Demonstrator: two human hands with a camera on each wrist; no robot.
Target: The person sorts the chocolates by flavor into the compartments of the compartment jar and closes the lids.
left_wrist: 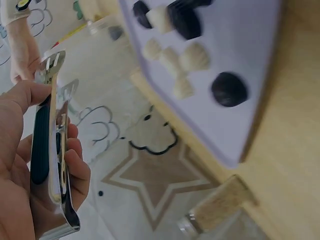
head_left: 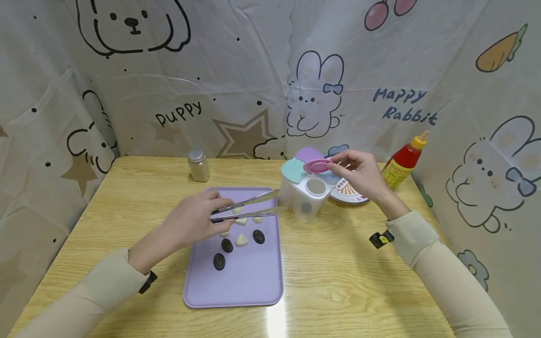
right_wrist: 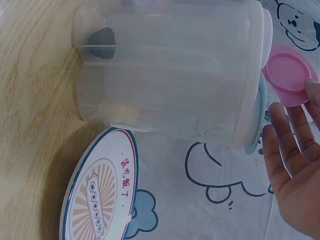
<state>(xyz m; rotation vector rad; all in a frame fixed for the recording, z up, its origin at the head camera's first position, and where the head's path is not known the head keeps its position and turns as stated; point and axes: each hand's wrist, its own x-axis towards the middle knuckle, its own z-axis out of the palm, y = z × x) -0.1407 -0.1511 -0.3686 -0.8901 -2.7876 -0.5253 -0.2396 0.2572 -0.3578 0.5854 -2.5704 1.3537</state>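
Note:
My left hand (head_left: 196, 216) grips a pair of metal tongs (left_wrist: 42, 145) over the purple tray (head_left: 249, 286). The tongs' arms stand apart, with nothing between them, and their tips point at the clear multi-compartment container (right_wrist: 175, 80). On the tray lie several dark oval pieces (head_left: 219, 261) and several small cream-coloured pieces (head_left: 241, 240). My right hand (head_left: 361, 173) pinches the pink flap lid (right_wrist: 286, 72) between thumb and finger, holding it raised beside a round opening (head_left: 316, 186). Through the container's wall, one dark piece (right_wrist: 102, 43) shows at the bottom. Purple, green and blue lids cover the other compartments.
A small jar with a metal cap (head_left: 198, 165) stands behind the tray. Behind the container lies a patterned plate (head_left: 352, 196), with a red sauce bottle (head_left: 399, 162) at the right rear. Printed cloth walls surround the wooden table.

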